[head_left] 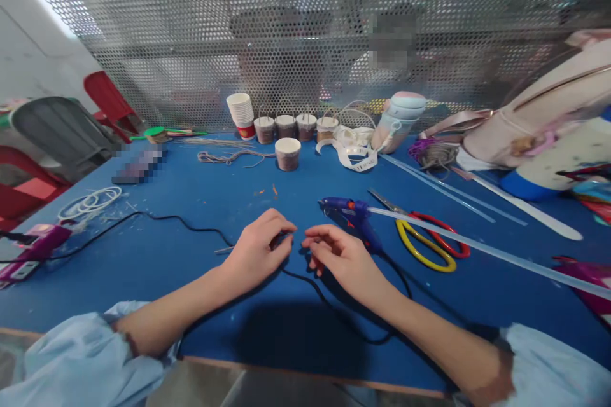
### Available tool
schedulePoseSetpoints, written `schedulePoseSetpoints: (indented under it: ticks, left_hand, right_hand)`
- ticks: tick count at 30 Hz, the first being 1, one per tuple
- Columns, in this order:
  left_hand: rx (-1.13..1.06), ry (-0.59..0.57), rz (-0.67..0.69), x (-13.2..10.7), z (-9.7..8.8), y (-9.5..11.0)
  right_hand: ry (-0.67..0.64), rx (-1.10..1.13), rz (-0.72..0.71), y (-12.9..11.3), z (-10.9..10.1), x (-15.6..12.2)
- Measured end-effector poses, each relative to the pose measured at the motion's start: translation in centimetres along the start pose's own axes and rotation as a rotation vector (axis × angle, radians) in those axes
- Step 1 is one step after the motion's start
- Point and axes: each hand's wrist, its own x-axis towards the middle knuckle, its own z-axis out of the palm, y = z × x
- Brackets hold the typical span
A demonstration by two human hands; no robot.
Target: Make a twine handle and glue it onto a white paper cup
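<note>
My left hand (pixel 262 241) hovers over the near middle of the blue table, fingers curled and thumb close to the index finger. Whatever it may hold is too small or hidden to make out. A thin pale strand (pixel 223 250) shows beside its outer edge. My right hand (pixel 341 261) faces it across a small gap, its fingers loosely bent and apart, with nothing visible in them. Just beyond the right hand lies a blue glue gun (pixel 351 206) with a long clear glue stick (pixel 443 229) in its back. Scissors (pixel 427 241) with red and yellow handles rest to its right.
Behind stand small brown cups with white tops (pixel 287 154), stacked paper cups (pixel 241 116), a ribbon (pixel 357 158) and a bottle (pixel 400 117). Twine (pixel 233 156) lies left of them. A black cord (pixel 172 217) crosses the table to a purple power strip (pixel 35 251). A bag (pixel 534 102) sits right.
</note>
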Motion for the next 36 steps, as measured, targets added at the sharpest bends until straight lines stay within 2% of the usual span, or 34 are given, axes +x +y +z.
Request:
schedulePoseSetpoints:
  ticks: [6,13,18,21,24,27,31,36]
  left_hand:
    - [-0.104,0.002,-0.091,0.1,-0.3,0.5]
    - [-0.378,-0.175,-0.282,0.4,-1.5,1.7]
    - [-0.497,-0.22,-0.348,0.3,-1.7,2.3]
    - [-0.459,-0.245,-0.3,0.2,-1.7,2.4]
    - [-0.399,-0.239,-0.233,0.1,-1.7,2.4]
    - [-0.331,-0.217,-0.159,0.0,-1.7,2.3]
    - [-0.23,-0.143,0.025,-0.2,-1.7,2.1]
    - [-0.131,-0.075,0.25,-0.6,-1.5,1.5]
  right_hand:
    - [0.001,0.008,-0.019,-0.2,0.2,-0.2]
    - [0.01,-0.053,-0.092,-0.5,0.1,-0.5]
    - [0.018,-0.014,-0.152,-0.6,0.3,-0.9]
    - [0.052,-0.021,-0.185,-0.8,0.3,-1.1]
    - [0.069,-0.122,-0.211,-1.3,0.2,-1.3]
    - [0.037,-0.203,-0.22,-1.7,-0.1,-1.5]
    - [-0.059,-0.086,-0.136,-1.6,-0.4,-1.4]
    - [-0.078,0.041,-0.083,-1.4,-0.7,-1.2]
